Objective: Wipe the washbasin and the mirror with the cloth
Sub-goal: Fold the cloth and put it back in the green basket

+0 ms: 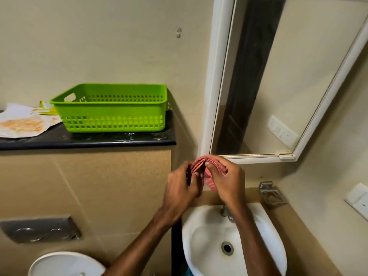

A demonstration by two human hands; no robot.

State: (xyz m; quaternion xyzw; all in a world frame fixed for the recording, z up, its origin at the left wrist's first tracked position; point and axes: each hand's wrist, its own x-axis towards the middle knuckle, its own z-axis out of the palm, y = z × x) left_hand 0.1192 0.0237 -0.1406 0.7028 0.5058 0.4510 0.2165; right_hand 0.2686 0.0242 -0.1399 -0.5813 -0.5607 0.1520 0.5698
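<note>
Bathroom wall w/ mirror [268, 86] above washbasin [235, 246]: both hands, left [181, 188] & right [227, 182], pinch folded cloth [201, 166]; prob. prepping it, next wipe mirror.

Pink striped cloth [207, 166], white washbasin [264, 236], white-framed mirror [268, 86], green basket [111, 110]

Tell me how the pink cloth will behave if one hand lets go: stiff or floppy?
Probably floppy: the cloth bends in an arch between the left hand and the right hand, and a fold droops below. It is likely light, since a mere pinch on each side carries it. Released, it would probably unfold and hang.
</note>
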